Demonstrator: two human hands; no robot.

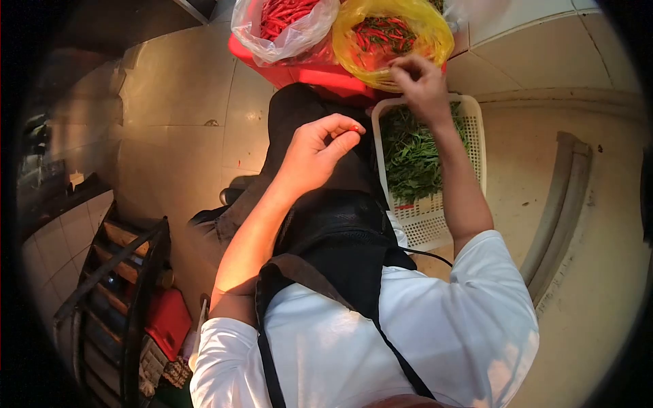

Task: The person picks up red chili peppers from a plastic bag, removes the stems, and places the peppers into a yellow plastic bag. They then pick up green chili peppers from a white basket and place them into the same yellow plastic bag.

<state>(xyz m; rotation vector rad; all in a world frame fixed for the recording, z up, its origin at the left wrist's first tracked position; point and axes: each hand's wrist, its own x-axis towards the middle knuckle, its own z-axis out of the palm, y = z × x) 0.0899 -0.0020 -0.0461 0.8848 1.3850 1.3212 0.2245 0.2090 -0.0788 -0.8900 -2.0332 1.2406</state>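
Note:
My left hand (315,154) is raised over my dark apron, thumb and forefinger pinched on a red chili (355,128), of which only a small bit shows. My right hand (422,88) hovers at the near rim of a yellow plastic bag (345,62), its fingers bent into a pinch. Whatever may be between those fingertips is too small to make out. Inside the yellow bag lie red chilies with green stems (384,35). Below my right hand stands a white plastic basket (480,146) holding green leafy stems (410,160).
A clear plastic bag (314,30) of red chilies (286,13) sits left of the yellow bag, both on a red container (252,58). A dark slatted rack (129,299) stands on the lower left, beside a red object (169,323). Tiled wall runs along the right.

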